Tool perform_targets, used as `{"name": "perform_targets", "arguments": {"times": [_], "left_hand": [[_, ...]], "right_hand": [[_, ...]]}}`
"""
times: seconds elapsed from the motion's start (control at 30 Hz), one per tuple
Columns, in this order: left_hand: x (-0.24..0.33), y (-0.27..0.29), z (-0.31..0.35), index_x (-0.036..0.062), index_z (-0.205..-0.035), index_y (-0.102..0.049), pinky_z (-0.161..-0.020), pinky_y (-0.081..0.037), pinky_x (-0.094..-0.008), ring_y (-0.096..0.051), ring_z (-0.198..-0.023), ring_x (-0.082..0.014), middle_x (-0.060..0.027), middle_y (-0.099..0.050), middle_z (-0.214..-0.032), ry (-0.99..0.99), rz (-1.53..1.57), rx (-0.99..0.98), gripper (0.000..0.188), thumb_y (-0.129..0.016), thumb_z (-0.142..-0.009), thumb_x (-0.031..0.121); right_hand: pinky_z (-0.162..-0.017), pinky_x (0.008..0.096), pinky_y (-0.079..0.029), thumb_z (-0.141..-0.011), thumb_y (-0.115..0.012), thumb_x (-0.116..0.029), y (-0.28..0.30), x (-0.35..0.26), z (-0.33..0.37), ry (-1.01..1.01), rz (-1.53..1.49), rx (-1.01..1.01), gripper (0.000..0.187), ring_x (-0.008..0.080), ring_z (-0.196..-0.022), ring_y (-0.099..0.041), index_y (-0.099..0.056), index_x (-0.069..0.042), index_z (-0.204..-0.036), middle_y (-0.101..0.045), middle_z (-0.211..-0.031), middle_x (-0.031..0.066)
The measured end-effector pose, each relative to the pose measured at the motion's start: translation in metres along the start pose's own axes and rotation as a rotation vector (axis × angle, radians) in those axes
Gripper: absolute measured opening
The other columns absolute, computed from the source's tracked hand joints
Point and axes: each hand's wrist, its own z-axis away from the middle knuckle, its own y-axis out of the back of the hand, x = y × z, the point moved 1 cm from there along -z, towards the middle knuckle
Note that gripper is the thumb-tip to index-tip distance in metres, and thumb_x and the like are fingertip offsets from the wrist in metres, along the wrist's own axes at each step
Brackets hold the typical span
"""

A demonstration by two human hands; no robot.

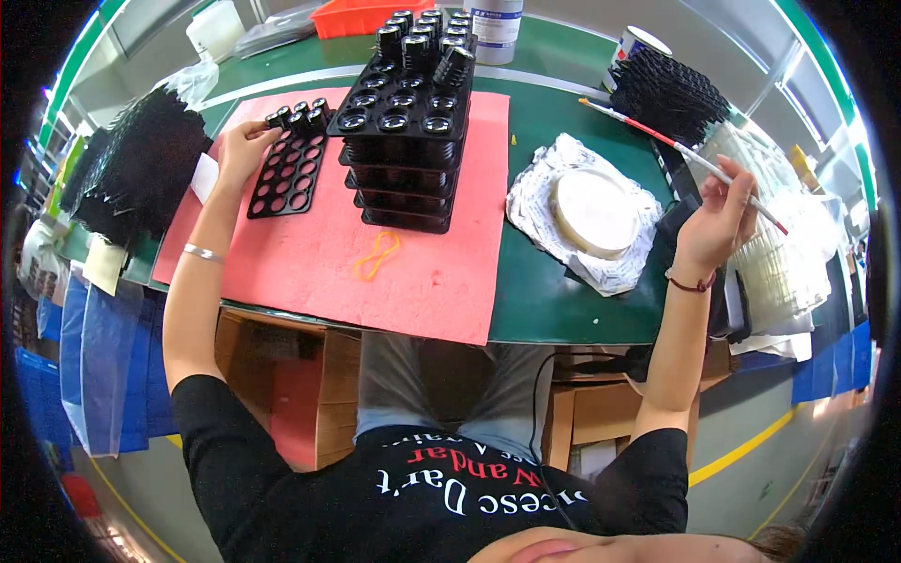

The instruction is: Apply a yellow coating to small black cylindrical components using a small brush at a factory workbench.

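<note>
- Brush (660, 137): long axis slanted, tip pointing far-left — slim, red-and-white; above the bench's (554, 314) right side.
- Right grip (721, 211): closed around brush.
- Left grip (246, 150): at black cylinders (299, 120) — cannot tell whether pinching.

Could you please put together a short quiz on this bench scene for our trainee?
1. What does the right hand hold?
2. True or false: the left hand is resting on the yellow band.
3. What does the round white disc lie on?
A) the pink mat
B) a crumpled white sheet
C) the stack of black trays

Key:
1. A thin brush.
2. False; it is at the far end of the black holed tray.
3. B
</note>
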Motion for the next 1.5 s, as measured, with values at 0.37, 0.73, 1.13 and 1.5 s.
{"name": "perform_targets", "arguments": {"times": [0.37,0.73,1.13,1.5], "left_hand": [[0.038,-0.006,0.010,0.0093,-0.082,-0.066,-0.060,-0.042,-0.0251,-0.058,-0.063,-0.0123,-0.0026,-0.063,-0.067,0.114,-0.345,-0.064,0.028,-0.062,-0.069,0.034],[0.163,0.019,0.025,0.0042,-0.089,-0.062,-0.061,-0.039,-0.0218,-0.047,-0.062,-0.0089,-0.0025,-0.060,-0.078,-0.463,0.110,-0.001,0.027,-0.060,-0.074,0.026],[0.251,-0.014,0.046,0.0006,-0.082,-0.062,-0.062,-0.042,-0.0267,-0.055,-0.064,-0.0180,-0.0085,-0.057,-0.069,-0.538,-0.202,-0.208,0.040,-0.066,-0.064,0.036],[0.277,0.005,0.139,0.0039,-0.081,-0.049,-0.059,-0.038,-0.0195,-0.048,-0.069,-0.0083,-0.0044,-0.055,-0.083,-0.835,0.423,-0.025,0.026,-0.062,-0.060,-0.005]], "right_hand": [[-0.050,0.0181,-0.030,-0.087,-0.043,-0.024,-0.001,-0.001,0.002,0.003,0.034,-0.010,0.032,0.0064,-0.054,-0.040,-0.059,0.003,-0.082,-0.048,-0.059,0.0010],[-0.049,0.0183,-0.031,-0.088,-0.042,-0.025,0.004,0.001,-0.001,-0.001,0.075,-0.037,0.032,0.0057,-0.053,-0.041,-0.058,0.001,-0.080,-0.047,-0.057,0.0004],[-0.049,0.0174,-0.031,-0.088,-0.041,-0.023,0.005,0.001,0.000,-0.011,0.073,-0.049,0.030,0.0049,-0.054,-0.041,-0.058,0.000,-0.077,-0.047,-0.059,-0.0003],[-0.048,0.0175,-0.029,-0.088,-0.042,-0.022,0.012,-0.001,0.000,0.045,0.105,-0.003,0.030,0.0045,-0.052,-0.039,-0.056,-0.002,-0.070,-0.045,-0.057,-0.0016]]}}
